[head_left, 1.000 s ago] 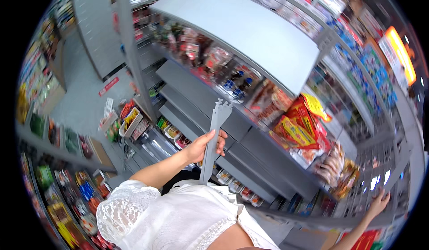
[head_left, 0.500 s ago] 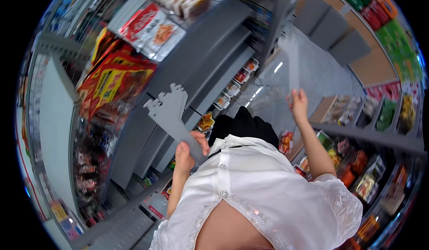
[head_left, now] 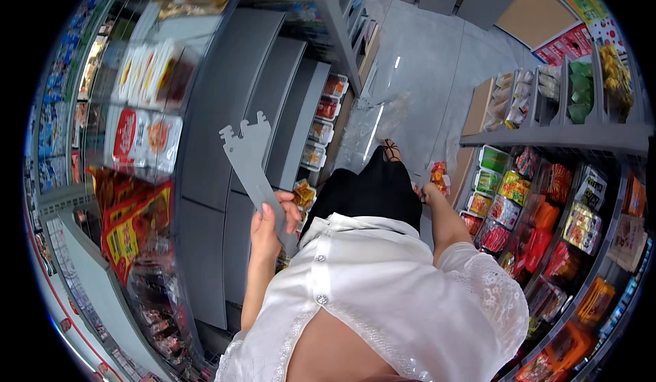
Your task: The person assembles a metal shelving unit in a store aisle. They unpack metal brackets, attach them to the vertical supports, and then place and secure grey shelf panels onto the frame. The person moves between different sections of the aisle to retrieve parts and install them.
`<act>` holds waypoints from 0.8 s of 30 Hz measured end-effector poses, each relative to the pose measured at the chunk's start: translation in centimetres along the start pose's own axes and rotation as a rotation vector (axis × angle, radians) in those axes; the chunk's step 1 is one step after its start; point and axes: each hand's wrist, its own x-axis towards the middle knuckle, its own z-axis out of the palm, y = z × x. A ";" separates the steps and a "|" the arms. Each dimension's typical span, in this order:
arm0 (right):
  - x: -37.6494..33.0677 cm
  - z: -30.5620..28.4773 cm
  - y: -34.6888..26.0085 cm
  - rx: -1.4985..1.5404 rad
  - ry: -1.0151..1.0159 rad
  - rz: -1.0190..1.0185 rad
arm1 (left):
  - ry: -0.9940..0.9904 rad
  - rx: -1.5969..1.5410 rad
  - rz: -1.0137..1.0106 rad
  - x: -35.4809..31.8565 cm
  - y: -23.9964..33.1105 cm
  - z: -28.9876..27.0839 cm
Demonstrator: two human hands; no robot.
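Grey bracket (head_left: 250, 171), hooked metal: in left hand (head_left: 262, 237), pinched between thumb and fingers, hooks beside grey shelves (head_left: 225, 102). Right hand (head_left: 428, 192): grip cannot be told. Risk: body turn could snag hooks; plastic film (head_left: 380, 117) on floor (head_left: 429, 67) could cause slip.

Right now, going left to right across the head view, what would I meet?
Red-and-yellow snack bags, gray notched bracket in the left hand, black legwear, right hand, green packs in a divided rack, yellow packs beside them.
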 end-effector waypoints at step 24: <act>-18.3 12.1 -24.1 -1.673 -0.205 -0.920 | 0.344 0.063 -0.102 13.9 1.4 13.6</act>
